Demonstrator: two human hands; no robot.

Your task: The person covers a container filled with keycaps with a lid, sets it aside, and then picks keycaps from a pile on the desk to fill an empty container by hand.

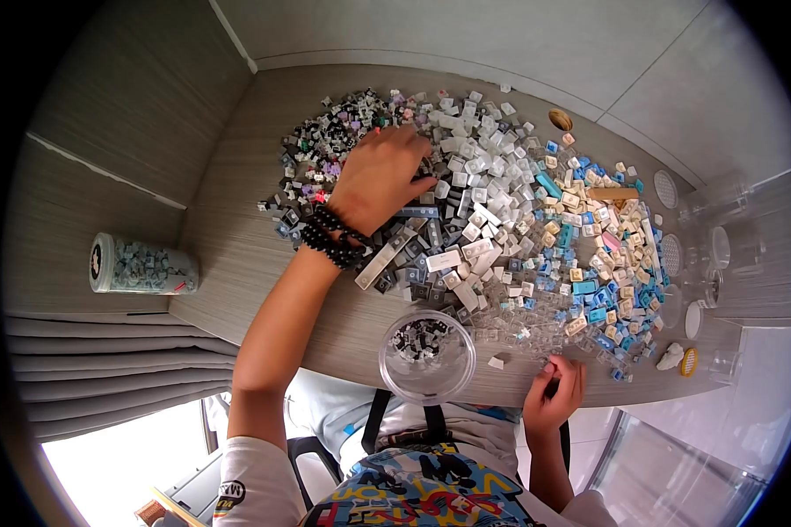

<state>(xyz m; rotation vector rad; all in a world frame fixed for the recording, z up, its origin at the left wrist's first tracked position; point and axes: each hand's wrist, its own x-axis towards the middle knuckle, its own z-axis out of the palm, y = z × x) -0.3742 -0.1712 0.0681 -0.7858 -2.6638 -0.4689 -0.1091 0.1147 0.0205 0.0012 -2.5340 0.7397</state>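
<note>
My left hand (pixel 382 171), with black bead bracelets (pixel 332 239) at the wrist, reaches over the heap of small keyboard switches (pixel 338 132). Its thumb stands apart from the bent fingers, whose tips are partly hidden. Beside it spread grey keycaps (pixel 424 235) and white keycaps (pixel 475 158). Near the table's front edge, my right hand (pixel 557 393) is curled with thumb and fingertips together; whatever they hold is too small to make out. Between my arms stands a clear round jar (pixel 428 386) with black and white switches inside.
Blue and cream keycaps (pixel 593 272) cover the table's right part. A lidded jar (pixel 143 266) of pale pieces lies at the left wall. Clear containers (pixel 721 255) and round lids (pixel 666 189) line the right side. A brown oval object (pixel 561 119) lies at the back.
</note>
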